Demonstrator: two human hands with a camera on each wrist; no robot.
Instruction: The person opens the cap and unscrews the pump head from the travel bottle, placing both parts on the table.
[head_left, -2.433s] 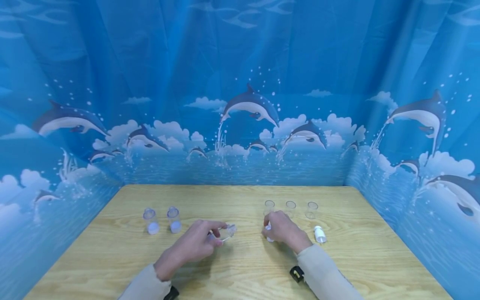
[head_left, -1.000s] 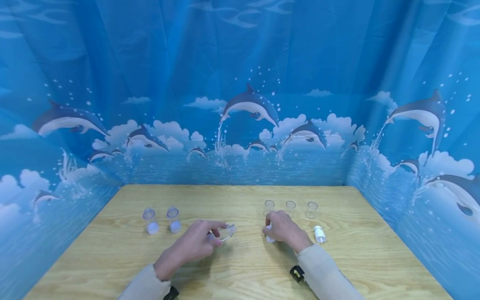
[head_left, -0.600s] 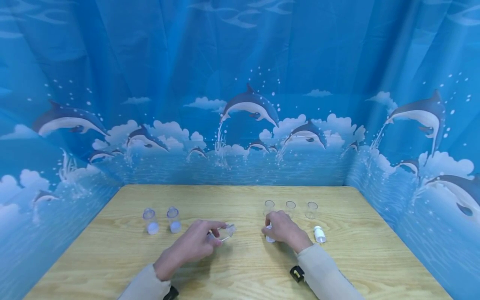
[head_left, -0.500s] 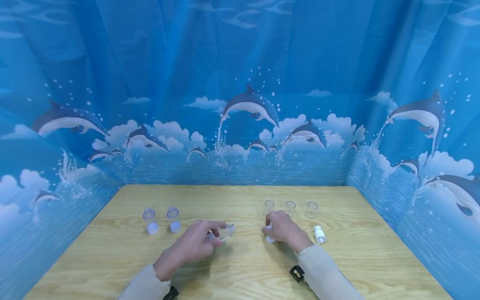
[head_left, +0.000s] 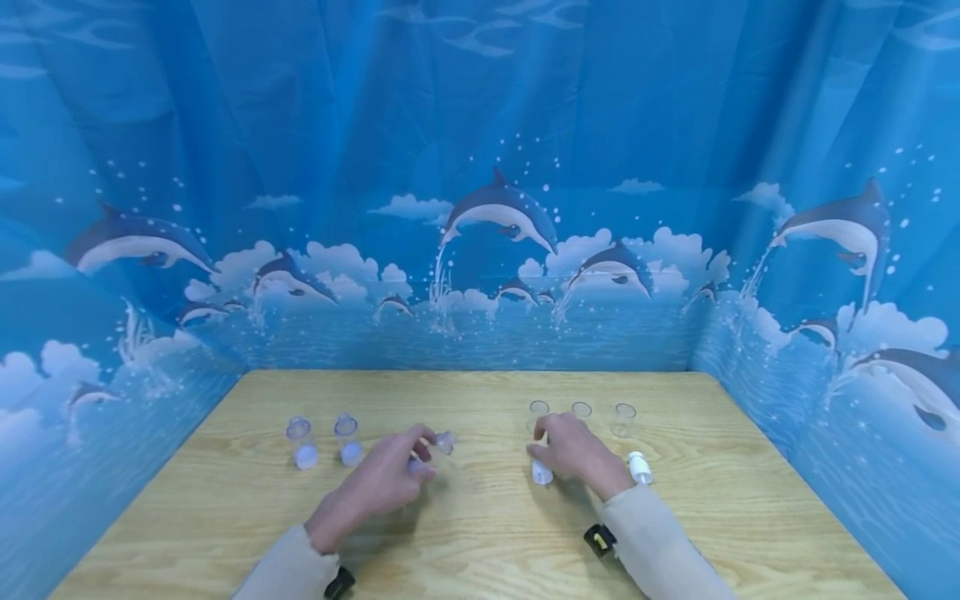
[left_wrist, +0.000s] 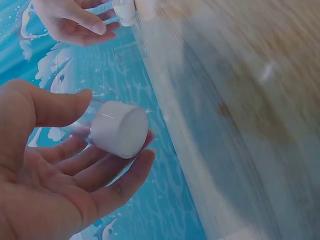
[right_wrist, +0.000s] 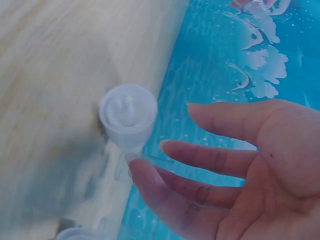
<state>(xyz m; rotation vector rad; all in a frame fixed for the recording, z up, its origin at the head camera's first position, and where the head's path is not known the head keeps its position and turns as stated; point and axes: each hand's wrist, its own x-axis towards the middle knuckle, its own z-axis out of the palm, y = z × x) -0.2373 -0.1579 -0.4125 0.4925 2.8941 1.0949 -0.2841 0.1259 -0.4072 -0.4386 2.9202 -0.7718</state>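
In the head view, my left hand (head_left: 382, 479) holds a small clear plastic container (head_left: 445, 442) tilted above the table. Its white end piece (left_wrist: 120, 129) shows in the left wrist view, between thumb and fingers. To the right, my right hand (head_left: 573, 450) hovers with fingers spread around a small white cylindrical piece (head_left: 542, 472) standing on the table. From the right wrist, that piece shows a round recessed top; the thumb is apart from it, and one fingertip lies close by. Whether that fingertip touches it I cannot tell.
Two clear containers with white bottoms (head_left: 305, 455) (head_left: 350, 452) stand at the left of the wooden table (head_left: 480, 533). Several clear cups, one at the right (head_left: 624, 421), line up behind my right hand. Another white piece (head_left: 639, 467) stands beside my right wrist. A dolphin-print curtain (head_left: 480, 167) surrounds the table.
My left hand has drawn a little left and back with the clear container. My right hand's fingers have spread and come off the white piece, which stays on the table.
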